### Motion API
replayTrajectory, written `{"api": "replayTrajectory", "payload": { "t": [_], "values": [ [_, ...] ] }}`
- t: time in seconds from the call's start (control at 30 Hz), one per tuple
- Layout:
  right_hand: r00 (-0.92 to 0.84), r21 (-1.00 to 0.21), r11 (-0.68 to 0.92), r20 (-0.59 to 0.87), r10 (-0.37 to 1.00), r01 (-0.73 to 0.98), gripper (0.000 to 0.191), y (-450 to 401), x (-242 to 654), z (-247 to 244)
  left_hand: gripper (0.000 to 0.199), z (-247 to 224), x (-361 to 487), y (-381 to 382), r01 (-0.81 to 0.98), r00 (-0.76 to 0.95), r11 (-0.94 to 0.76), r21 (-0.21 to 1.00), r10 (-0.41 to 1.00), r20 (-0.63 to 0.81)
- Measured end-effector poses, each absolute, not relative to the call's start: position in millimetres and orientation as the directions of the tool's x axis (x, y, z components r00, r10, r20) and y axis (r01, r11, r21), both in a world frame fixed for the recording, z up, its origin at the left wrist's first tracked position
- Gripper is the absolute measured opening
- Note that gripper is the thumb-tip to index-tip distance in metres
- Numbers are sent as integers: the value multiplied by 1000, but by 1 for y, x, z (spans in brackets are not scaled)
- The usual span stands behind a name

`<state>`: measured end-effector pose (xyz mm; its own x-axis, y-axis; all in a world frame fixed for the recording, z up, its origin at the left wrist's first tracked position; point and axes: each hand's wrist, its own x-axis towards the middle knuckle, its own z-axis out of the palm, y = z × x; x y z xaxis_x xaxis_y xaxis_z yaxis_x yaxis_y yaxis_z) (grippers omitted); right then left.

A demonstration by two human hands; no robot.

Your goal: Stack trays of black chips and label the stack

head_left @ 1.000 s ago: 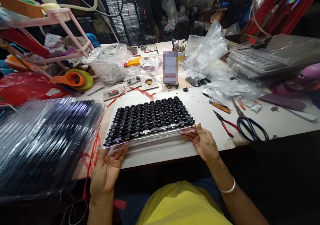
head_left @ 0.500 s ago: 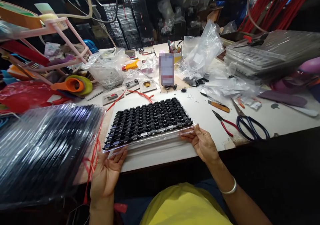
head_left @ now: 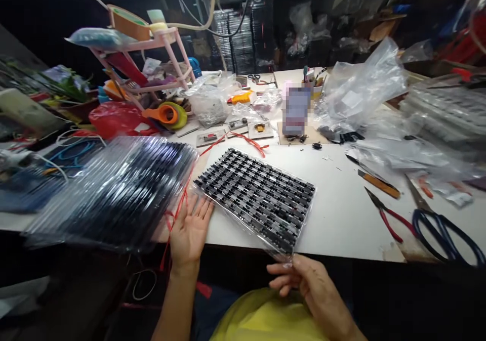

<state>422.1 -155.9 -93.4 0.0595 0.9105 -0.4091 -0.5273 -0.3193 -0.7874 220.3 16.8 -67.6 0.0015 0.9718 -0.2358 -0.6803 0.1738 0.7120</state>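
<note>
A clear plastic tray [head_left: 258, 197] filled with rows of small black parts lies at a slant over the white tabletop, its near right corner toward my body. My right hand [head_left: 304, 280] pinches that corner between thumb and fingers. Beside the tray's left end, my left hand [head_left: 193, 227] is open, palm up, fingers spread, with the fingertips close to the tray's edge. Whether they touch it is hard to tell. Left of my left hand is a stack of plastic-wrapped black trays [head_left: 121, 194], with red string [head_left: 182, 199] along its right side.
Pliers [head_left: 391, 214], a cutter [head_left: 379, 183] and large scissors [head_left: 436, 229] lie at the right. Behind are a blurred-out upright screen [head_left: 296, 109], clear plastic bags [head_left: 364, 88] and small fixtures [head_left: 259, 129]. A pink rack [head_left: 140, 52] stands at the back left.
The tray has turned, its right end swinging toward my body with my right hand. My left hand's fingers have opened out at the left end. The view has shifted left.
</note>
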Motion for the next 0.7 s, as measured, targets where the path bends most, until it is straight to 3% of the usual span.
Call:
{"api": "replayTrajectory", "payload": {
  "t": [0.1, 0.2, 0.27, 0.37, 0.43, 0.57, 0.7],
  "values": [
    [-116, -829, -483, -471, 875, -282, 54, -158, 419, -97, 39, -71, 225, 11, -605, -127, 72, 793, 975, -185],
    [-141, -906, -415, -423, 895, 79, 54, -153, 446, -82, 38, -76, 230, -8, -517, -166, 50, 854, 973, -158],
    [-6, -931, -291, -300, 954, 218, 50, -142, 474, -69, 43, -79, 235, -25, -476, -116, 84, 875, 981, -157],
    [270, -875, -104, 31, 962, 472, 40, -110, 517, -58, 52, -80, 244, -49, -385, -25, 121, 915, 990, -142],
    [268, -781, -43, 162, 950, 624, 41, -84, 536, -59, 58, -79, 247, -58, -293, 5, 111, 950, 993, -115],
    [148, -711, 6, 154, 977, 703, 43, -55, 547, -66, 69, -75, 237, -54, -93, 67, 103, 990, 993, -97],
    [87, -778, -45, 13, 996, 626, 42, -78, 532, -55, 76, -66, 218, -25, 167, 88, 86, 982, 991, -102]
  ]
}}
